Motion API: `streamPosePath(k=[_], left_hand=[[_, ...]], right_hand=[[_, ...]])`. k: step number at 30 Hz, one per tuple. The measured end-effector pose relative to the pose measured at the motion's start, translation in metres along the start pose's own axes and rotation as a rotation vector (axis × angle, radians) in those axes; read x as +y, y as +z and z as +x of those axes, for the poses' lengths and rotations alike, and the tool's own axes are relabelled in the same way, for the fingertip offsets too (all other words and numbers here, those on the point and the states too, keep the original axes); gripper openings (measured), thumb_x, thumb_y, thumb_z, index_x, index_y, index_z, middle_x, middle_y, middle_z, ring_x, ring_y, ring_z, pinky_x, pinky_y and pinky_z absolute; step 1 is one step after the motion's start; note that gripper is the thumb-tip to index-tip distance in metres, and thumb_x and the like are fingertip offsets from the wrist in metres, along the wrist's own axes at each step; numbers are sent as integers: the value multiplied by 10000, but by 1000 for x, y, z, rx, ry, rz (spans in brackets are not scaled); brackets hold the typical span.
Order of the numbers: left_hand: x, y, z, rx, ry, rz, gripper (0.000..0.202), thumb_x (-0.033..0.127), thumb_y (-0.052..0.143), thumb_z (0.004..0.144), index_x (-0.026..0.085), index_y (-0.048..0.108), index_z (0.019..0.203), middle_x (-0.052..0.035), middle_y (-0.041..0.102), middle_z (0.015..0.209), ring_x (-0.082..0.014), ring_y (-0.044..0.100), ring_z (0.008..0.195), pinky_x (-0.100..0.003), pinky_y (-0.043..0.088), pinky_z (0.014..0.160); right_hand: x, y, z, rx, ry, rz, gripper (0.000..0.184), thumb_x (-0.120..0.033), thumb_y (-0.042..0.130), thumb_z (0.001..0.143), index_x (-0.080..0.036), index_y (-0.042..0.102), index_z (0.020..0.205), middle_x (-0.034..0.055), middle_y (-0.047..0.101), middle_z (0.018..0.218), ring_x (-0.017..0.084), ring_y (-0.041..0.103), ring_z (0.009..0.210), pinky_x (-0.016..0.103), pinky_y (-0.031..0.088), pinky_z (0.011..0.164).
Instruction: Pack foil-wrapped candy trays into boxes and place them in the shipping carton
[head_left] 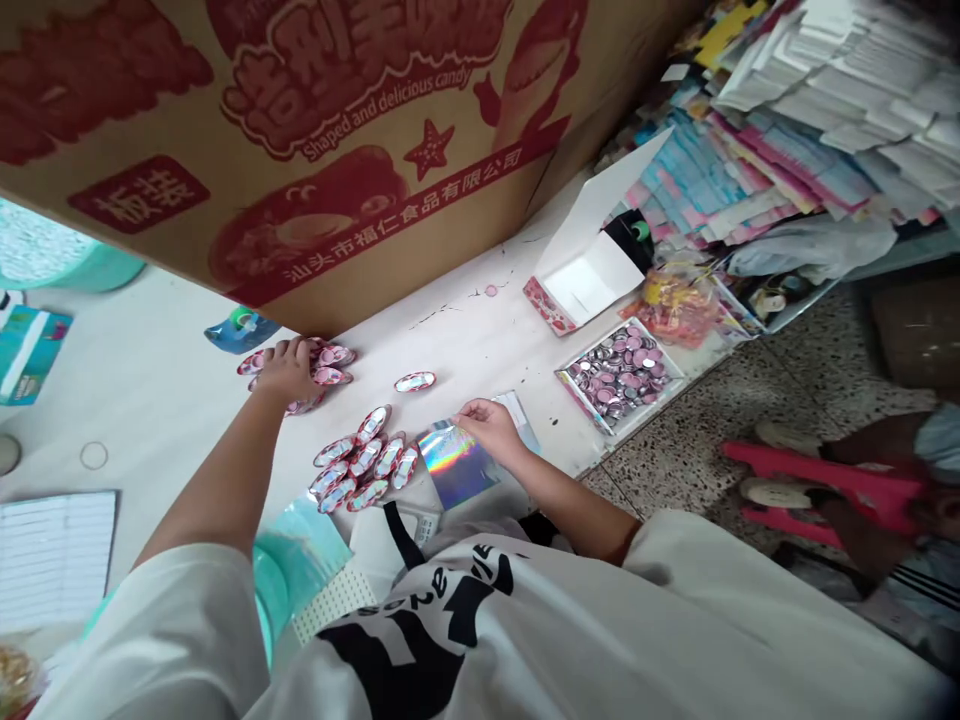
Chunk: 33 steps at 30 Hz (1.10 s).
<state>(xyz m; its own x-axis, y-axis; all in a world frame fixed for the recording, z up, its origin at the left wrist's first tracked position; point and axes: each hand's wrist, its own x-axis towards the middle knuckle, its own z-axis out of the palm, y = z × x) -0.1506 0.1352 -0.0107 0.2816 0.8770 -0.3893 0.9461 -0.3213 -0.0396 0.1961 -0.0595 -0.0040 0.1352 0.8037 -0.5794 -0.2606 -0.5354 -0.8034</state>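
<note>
My left hand lies palm down on a heap of pink-and-silver oval pieces, and its fingers are hidden among them. Close below sits a second group of these ovals, with a single oval apart from both. My right hand presses its fingertips onto the edge of a holographic rainbow sheet. That sheet lies just right of the second group. Both hands rest on a white tabletop.
A large cardboard candy carton looms over the far side of the table. At right stand a tray of round pink badges and a white card folder. Stacked paper packets rise beyond. A lined pad lies at left.
</note>
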Motion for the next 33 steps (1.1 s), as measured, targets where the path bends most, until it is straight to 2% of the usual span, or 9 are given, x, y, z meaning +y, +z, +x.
streamPosePath(k=[6, 10, 13, 16, 24, 27, 29, 31, 33], left_hand=[[26, 7, -10, 102, 8, -60, 1152, 759, 680, 619, 136, 360, 1534, -254, 379, 1477, -454, 348, 1357, -523, 226, 1148], [46, 8, -9, 120, -80, -107, 910, 687, 601, 756, 220, 422, 1516, -234, 417, 1395, -457, 389, 1292, -542, 285, 1081], [59, 12, -7, 145, -225, -149, 727, 594, 548, 829, 205, 510, 1442, -236, 442, 1328, -438, 418, 1241, -532, 331, 1028], [67, 15, -6, 167, -317, -182, 657, 581, 506, 866, 186, 549, 1390, -243, 438, 1316, -437, 421, 1234, -524, 359, 1002], [80, 13, -15, 77, -179, -150, 595, 548, 523, 891, 193, 577, 1365, -226, 470, 1320, -413, 455, 1235, -495, 388, 1027], [94, 6, -21, -7, -158, -180, 592, 554, 575, 864, 215, 600, 1349, -225, 486, 1328, -428, 476, 1229, -533, 401, 1019], [103, -5, -28, -52, -150, -200, 568, 539, 619, 841, 246, 623, 1328, -210, 502, 1355, -449, 447, 1286, -617, 313, 1086], [109, -20, -40, -2, -168, -263, 578, 508, 631, 837, 272, 600, 1363, -187, 474, 1442, -461, 350, 1393, -687, 153, 1143], [115, -36, -56, 102, -178, -462, 614, 492, 579, 870, 275, 525, 1442, -152, 409, 1539, -411, 278, 1466, -653, 101, 1185]], right_hand=[[-4, 25, 27, -91, -40, -50, 341, -440, 847, 577, -196, 622, 654, -21, 619, 623, 119, 571, 591, 268, 476, 636], [-4, 33, 27, -105, -38, -61, 369, -470, 849, 588, -195, 617, 668, -12, 640, 654, 136, 614, 642, 280, 505, 678], [-2, 31, 25, -100, -6, -59, 383, -476, 857, 575, -190, 620, 667, -10, 637, 638, 137, 616, 628, 280, 504, 669], [0, 27, 24, -101, 14, -63, 386, -473, 861, 559, -189, 620, 658, -13, 627, 622, 133, 612, 608, 276, 492, 655], [-11, 19, 22, -149, 15, -54, 368, -457, 860, 555, -188, 629, 650, -1, 656, 636, 133, 613, 619, 275, 504, 661], [-25, 22, 25, -190, 5, -18, 357, -439, 863, 561, -190, 632, 670, 1, 672, 672, 136, 632, 650, 278, 510, 689], [-35, 26, 30, -214, -23, -10, 355, -426, 870, 550, -189, 638, 676, -1, 677, 681, 132, 630, 655, 276, 508, 696], [-43, 31, 36, -259, -42, -12, 349, -419, 871, 545, -186, 649, 679, -1, 683, 687, 129, 628, 661, 275, 510, 708], [-49, 37, 42, -322, -33, -13, 347, -429, 865, 552, -184, 661, 690, 4, 694, 697, 135, 640, 681, 283, 519, 729]])
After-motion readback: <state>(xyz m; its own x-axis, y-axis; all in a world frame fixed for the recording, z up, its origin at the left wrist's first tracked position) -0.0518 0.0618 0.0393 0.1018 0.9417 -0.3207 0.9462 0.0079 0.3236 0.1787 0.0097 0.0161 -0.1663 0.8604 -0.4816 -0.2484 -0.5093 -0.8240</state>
